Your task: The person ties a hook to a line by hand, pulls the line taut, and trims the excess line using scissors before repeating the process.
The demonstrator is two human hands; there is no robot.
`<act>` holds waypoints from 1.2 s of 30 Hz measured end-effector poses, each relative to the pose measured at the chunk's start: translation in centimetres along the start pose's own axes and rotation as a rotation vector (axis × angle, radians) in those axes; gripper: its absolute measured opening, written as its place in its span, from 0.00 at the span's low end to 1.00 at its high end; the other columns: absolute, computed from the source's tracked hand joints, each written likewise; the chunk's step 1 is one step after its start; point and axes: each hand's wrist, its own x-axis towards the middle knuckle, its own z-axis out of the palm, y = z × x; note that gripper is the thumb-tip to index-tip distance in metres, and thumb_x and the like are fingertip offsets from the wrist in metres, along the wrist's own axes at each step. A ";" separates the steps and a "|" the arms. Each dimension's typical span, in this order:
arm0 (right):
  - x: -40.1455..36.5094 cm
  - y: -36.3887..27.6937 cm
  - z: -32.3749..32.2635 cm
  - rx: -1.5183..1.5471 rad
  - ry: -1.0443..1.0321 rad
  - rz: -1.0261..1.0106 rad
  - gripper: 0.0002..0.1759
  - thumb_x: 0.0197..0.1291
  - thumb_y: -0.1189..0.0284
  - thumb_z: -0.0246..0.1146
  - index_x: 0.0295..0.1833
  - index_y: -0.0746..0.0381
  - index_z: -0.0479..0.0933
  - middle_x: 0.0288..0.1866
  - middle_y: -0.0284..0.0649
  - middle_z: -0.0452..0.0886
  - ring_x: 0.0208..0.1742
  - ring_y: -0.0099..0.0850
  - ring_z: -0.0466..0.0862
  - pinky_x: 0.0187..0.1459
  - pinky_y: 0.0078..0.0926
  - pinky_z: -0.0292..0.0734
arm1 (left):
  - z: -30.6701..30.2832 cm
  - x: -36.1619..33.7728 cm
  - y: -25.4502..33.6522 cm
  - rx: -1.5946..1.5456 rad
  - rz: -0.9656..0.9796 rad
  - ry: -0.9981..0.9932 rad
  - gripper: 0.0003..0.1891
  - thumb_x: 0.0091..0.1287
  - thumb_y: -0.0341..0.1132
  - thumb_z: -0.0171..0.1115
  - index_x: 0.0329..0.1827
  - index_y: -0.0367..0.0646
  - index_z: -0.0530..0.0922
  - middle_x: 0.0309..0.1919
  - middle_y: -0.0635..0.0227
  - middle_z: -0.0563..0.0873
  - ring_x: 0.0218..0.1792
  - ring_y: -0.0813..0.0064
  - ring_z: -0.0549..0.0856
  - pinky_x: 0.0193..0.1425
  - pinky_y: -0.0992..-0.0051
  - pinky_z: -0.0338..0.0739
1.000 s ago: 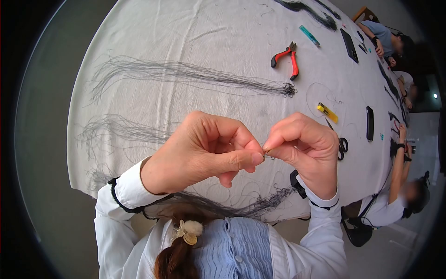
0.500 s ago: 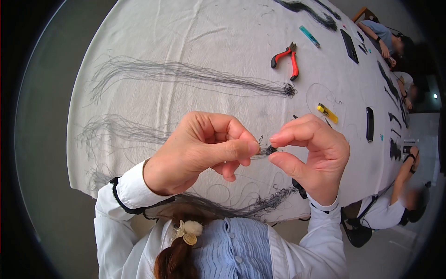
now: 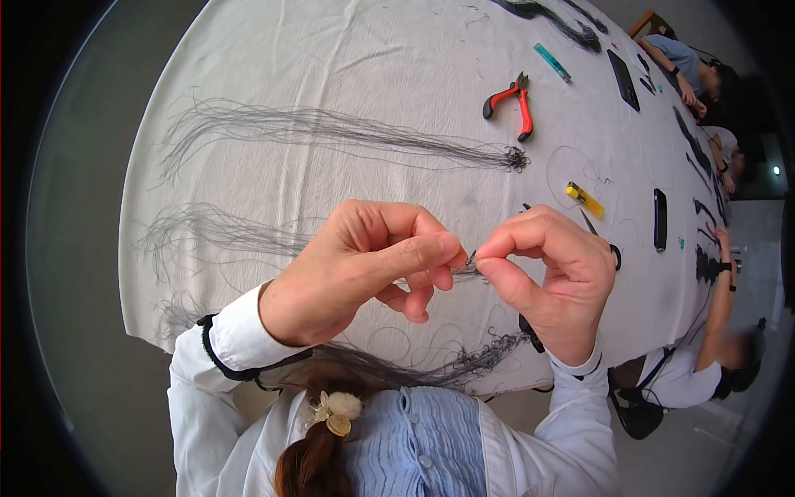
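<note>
My left hand [image 3: 373, 263] has its thumb and forefinger pressed together, but whatever lies in that pinch is too small to make out. Close beside it, my right hand [image 3: 551, 277] pinches the knotted end of a bundle of thin dark strands [image 3: 224, 229], its fingertips covering the knot. A tiny dark strand loop [image 3: 471, 258] pokes up between the two hands. The middle of the bundle passes behind my left hand. Behind my right hand, scissors [image 3: 615, 257] are partly hidden.
On the white cloth [image 3: 397, 74] lie another strand bundle [image 3: 348, 132], red-handled pliers [image 3: 511, 106], a yellow cutter [image 3: 585, 200], a teal cutter [image 3: 551, 62] and a black phone [image 3: 623, 80]. A darker bundle [image 3: 397, 364] lies near my body. Several people sit along the right side.
My right thumb and forefinger have closed on the knotted end, which showed between them before. A person's arm at the right has reached farther over the table.
</note>
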 end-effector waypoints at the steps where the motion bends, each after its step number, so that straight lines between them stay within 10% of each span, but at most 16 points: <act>1: 0.0 0.0 0.0 0.037 0.010 0.019 0.04 0.48 0.84 0.65 0.30 0.67 0.78 0.29 0.37 0.81 0.30 0.22 0.81 0.32 0.17 0.75 | 0.0 0.0 -0.1 0.000 0.000 0.000 0.10 0.66 0.37 0.59 0.35 0.38 0.79 0.26 0.69 0.82 0.20 0.87 0.79 0.23 0.85 0.77; 36: 0.0 -0.4 -0.4 -0.033 -0.034 0.020 0.05 0.46 0.83 0.67 0.31 0.67 0.79 0.27 0.38 0.81 0.28 0.24 0.82 0.31 0.18 0.76 | -0.2 0.3 -0.3 -0.090 0.074 0.041 0.21 0.55 0.21 0.64 0.49 0.40 0.65 0.29 0.68 0.84 0.30 0.83 0.83 0.24 0.87 0.76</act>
